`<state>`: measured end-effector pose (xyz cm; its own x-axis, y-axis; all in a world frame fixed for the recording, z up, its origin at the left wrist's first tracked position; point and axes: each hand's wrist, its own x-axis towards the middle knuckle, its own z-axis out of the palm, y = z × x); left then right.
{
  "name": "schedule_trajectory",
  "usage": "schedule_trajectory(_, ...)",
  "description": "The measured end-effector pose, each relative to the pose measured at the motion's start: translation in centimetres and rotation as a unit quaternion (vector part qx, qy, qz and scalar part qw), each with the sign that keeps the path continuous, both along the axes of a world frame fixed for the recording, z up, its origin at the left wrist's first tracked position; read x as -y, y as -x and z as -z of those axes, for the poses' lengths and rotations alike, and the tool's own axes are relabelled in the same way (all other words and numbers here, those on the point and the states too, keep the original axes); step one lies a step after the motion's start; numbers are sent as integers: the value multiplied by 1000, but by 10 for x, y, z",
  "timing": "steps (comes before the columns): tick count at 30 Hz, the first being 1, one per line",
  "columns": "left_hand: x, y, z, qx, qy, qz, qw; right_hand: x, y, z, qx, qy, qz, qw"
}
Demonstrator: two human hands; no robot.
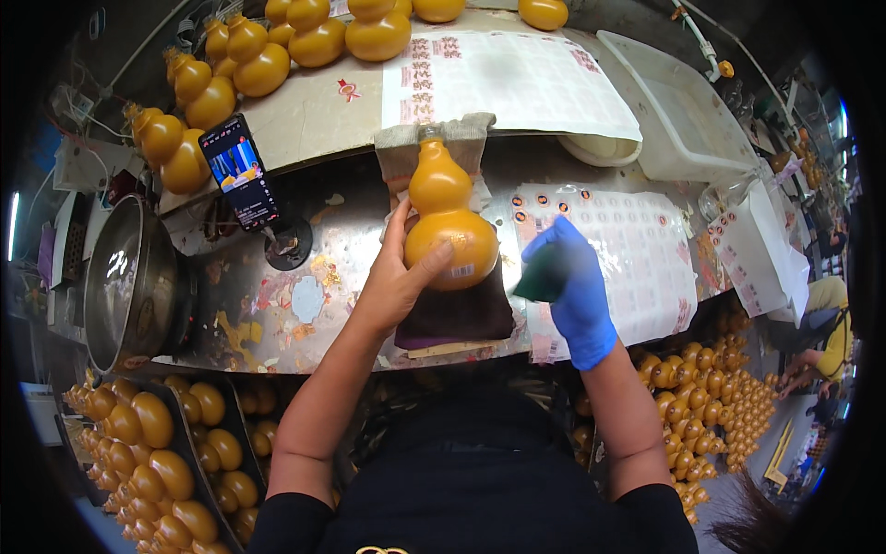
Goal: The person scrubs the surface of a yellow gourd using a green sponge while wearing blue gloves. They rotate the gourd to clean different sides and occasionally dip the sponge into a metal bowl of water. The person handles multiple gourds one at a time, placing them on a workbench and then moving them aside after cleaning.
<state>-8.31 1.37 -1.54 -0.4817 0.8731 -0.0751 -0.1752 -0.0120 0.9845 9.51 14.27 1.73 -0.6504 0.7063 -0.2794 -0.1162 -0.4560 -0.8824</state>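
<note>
Amber gourd-shaped bottle [450,217], neck toward metal table's [288,343] far edge, clasped in bare left hand [403,268]; blue-gloved right hand [580,300] clutches dark-green cloth [542,275].

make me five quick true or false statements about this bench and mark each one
1. The left hand is bare and holds a yellow gourd-shaped bottle. True.
2. The right hand wears a yellow glove. False: the glove on the right hand is blue.
3. The right hand has a dark green item in its grasp. True.
4. The phone stands to the right of the held bottle. False: the phone stands to its left.
5. The metal pan is farther left than the phone. True.
</note>
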Motion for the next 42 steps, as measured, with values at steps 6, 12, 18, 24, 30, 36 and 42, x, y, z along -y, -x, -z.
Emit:
schedule_trajectory(6,-1,2,-2,51,-8,4,999,-7,37,-15,285,-314,-184,887)
schedule_trajectory(12,0,3,-1,60,-11,6,998,-22,47,-11,209,-207,-264,919)
schedule_trajectory(18,2,4,1,41,-1,4,999,-30,41,15,136,-99,-243,955)
schedule_trajectory(24,-1,5,-4,47,-29,19,998,-24,39,11,129,-130,-243,953)
schedule_trajectory(30,-5,5,3,40,-8,0,999,-28,41,5,127,-112,-290,942)
schedule_trajectory(36,-3,5,-4,54,-5,8,998,-35,37,6,116,-112,-308,938)
schedule_trajectory(42,-4,4,-4,44,-15,16,999,-41,54,-17,240,-246,-324,881)
